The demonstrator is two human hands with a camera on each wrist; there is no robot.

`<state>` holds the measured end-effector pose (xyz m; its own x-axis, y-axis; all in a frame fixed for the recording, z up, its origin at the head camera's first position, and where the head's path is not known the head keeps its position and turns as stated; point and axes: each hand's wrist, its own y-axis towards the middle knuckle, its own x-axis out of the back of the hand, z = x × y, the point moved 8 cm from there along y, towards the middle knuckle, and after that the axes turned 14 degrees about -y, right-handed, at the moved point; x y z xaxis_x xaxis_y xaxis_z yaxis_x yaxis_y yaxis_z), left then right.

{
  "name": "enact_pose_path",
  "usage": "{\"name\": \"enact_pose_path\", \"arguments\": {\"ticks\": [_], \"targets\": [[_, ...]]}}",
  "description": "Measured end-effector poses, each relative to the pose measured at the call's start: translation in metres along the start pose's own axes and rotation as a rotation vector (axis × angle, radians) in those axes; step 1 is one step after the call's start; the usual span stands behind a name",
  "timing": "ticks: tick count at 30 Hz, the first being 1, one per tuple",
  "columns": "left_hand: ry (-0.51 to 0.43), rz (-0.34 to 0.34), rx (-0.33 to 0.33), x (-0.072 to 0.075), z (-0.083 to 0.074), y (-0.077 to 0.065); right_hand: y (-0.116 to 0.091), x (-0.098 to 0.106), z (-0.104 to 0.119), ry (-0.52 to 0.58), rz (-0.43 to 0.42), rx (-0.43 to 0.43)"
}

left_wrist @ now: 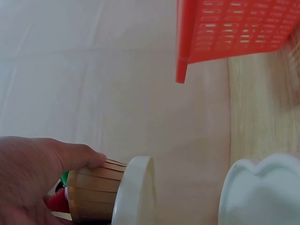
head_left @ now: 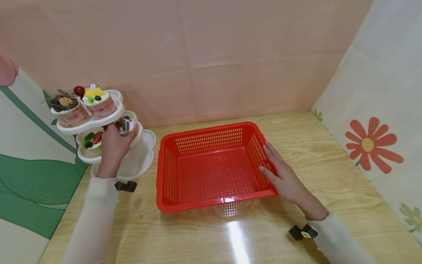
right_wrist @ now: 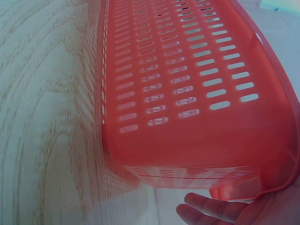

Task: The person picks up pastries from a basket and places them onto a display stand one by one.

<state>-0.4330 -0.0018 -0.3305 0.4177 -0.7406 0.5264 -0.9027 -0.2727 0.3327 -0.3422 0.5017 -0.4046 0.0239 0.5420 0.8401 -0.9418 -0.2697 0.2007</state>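
Note:
On the left stands a white tiered stand with scalloped plates. My left hand reaches to its middle plate and grips a cupcake topped with lilac cream and fruit. The left wrist view shows the cupcake's pleated brown wrapper against the white plate; my palm partly hides its topping. Another fruit-topped cake sits left of that hand. My right hand holds the right rim of a red plastic basket, thumb over the inside, fingers along the outer edge. Nothing lies in the basket.
The top plate carries a chocolate-topped cake and a cream cake with yellow fruit, close above my left hand. The wooden table meets a pink backdrop behind and a flower-printed sheet at the right.

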Motion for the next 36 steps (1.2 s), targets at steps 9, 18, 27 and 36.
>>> {"name": "enact_pose_path", "arguments": {"ticks": [9,18,27,36], "targets": [[0.08,-0.018,-0.012,-0.001,0.0,-0.003,0.0,0.0,0.0,0.003,-0.003,0.003],[0.078,-0.003,-0.015,-0.001,-0.002,-0.006,0.0,0.0,-0.001,0.005,-0.009,0.01],[0.008,-0.029,-0.028,0.001,-0.001,-0.011,0.002,0.0,0.0,-0.006,-0.005,0.01],[-0.092,-0.012,-0.028,0.007,-0.004,-0.015,0.001,-0.001,-0.002,0.009,-0.011,0.012]]}}
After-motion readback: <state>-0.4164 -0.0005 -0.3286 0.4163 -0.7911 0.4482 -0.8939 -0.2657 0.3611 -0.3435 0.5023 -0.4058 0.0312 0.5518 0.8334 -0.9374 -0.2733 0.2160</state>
